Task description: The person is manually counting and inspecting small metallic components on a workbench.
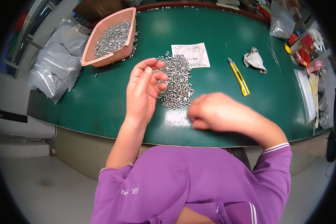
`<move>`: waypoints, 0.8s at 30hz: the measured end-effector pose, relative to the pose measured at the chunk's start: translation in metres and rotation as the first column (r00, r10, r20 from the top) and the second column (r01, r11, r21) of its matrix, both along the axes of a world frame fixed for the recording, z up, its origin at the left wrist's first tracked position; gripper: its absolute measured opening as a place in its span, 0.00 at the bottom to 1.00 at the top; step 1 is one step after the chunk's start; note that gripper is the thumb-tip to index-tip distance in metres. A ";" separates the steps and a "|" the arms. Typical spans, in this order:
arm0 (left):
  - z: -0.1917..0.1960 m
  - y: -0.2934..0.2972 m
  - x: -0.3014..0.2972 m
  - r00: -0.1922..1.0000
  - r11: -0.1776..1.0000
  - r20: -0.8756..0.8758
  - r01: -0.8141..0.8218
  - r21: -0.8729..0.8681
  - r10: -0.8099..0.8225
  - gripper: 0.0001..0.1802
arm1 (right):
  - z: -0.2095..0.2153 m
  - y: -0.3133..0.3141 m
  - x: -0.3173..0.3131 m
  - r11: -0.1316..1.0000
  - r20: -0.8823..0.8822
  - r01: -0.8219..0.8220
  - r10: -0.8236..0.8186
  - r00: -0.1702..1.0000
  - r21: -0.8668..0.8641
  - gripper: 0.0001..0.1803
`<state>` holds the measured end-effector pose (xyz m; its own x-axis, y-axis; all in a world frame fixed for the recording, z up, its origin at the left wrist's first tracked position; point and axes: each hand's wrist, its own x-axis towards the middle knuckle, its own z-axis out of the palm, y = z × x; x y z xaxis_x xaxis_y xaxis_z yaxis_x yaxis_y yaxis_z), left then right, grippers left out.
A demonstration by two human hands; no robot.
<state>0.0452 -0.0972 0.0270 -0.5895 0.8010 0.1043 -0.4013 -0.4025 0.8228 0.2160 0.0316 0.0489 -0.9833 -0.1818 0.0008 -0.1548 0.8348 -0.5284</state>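
Note:
A pile of small silvery metal pins [175,84] lies spread on the green table. Over the pile's left edge is my left hand [142,87], palm turned toward the pins. Its fingers are loosely bent and apart, and I see nothing held between them. My right hand [211,112] hovers at the lower right of the pile, back of the hand upward. Motion blurs it and its fingertips are turned under, so whether it holds anything is hidden.
Behind the pile lies a printed paper slip [196,56]. To the right are a yellow utility knife [239,76] and a crumpled whitish cloth [255,60]. A pink basket [87,56] of metal pieces stands at the back left, beside filled plastic bags [58,61]. Clutter lines the right edge.

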 end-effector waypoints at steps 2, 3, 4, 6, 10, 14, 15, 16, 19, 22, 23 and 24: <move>-0.006 -0.004 0.006 0.995 0.998 0.087 0.056 0.017 -0.057 0.11 | 0.005 0.013 0.010 0.977 -0.040 0.203 -0.201 0.979 0.056 0.07; -0.012 -0.007 0.006 0.983 0.995 0.150 0.096 0.039 -0.101 0.11 | 0.003 0.016 0.014 0.952 -0.078 0.303 -0.299 0.951 0.035 0.06; -0.019 -0.010 0.006 0.967 0.989 0.212 0.133 0.063 -0.143 0.11 | 0.001 0.013 0.016 0.949 -0.068 0.314 -0.311 0.948 0.032 0.06; -0.023 -0.011 0.009 0.944 0.987 0.288 0.153 0.042 -0.159 0.11 | -0.002 0.006 0.016 0.870 -0.088 0.483 -0.492 0.866 -0.101 0.07; -0.025 -0.010 0.014 0.866 0.960 0.420 0.275 0.052 -0.271 0.10 | -0.016 -0.012 0.006 0.853 -0.195 0.519 -0.520 0.832 -0.058 0.06; -0.028 -0.011 0.015 0.870 0.943 0.371 0.327 0.055 -0.324 0.10 | -0.029 -0.026 0.001 0.822 -0.204 0.569 -0.557 0.805 0.002 0.05; -0.030 -0.012 0.015 0.859 0.940 0.392 0.339 0.046 -0.329 0.09 | -0.031 -0.026 0.002 0.821 -0.198 0.571 -0.560 0.805 0.000 0.05; -0.031 -0.013 0.014 0.848 0.936 0.412 0.350 0.037 -0.333 0.09 | -0.032 -0.026 0.002 0.821 -0.205 0.571 -0.558 0.804 0.004 0.05; -0.031 -0.013 0.012 0.835 0.923 0.418 0.385 0.017 -0.357 0.09 | -0.035 -0.026 0.003 0.822 -0.207 0.569 -0.558 0.804 -0.002 0.06; -0.029 -0.014 0.013 0.834 0.924 0.441 0.381 -0.027 -0.331 0.09 | -0.036 -0.023 0.004 0.826 -0.198 0.563 -0.556 0.807 -0.024 0.06; -0.028 -0.014 0.013 0.833 0.924 0.444 0.382 -0.030 -0.330 0.09 | -0.037 -0.023 0.004 0.827 -0.192 0.561 -0.556 0.809 -0.033 0.06; -0.027 -0.014 0.014 0.838 0.909 0.418 0.411 -0.066 -0.349 0.09 | -0.037 -0.023 0.003 0.826 -0.188 0.563 -0.559 0.808 -0.035 0.06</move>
<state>0.0588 -0.1111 0.0000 -0.2021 0.9577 -0.2049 -0.7962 -0.0388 0.6038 0.2193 0.0089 0.0116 -0.8967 0.3990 0.1918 0.2526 0.8169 -0.5184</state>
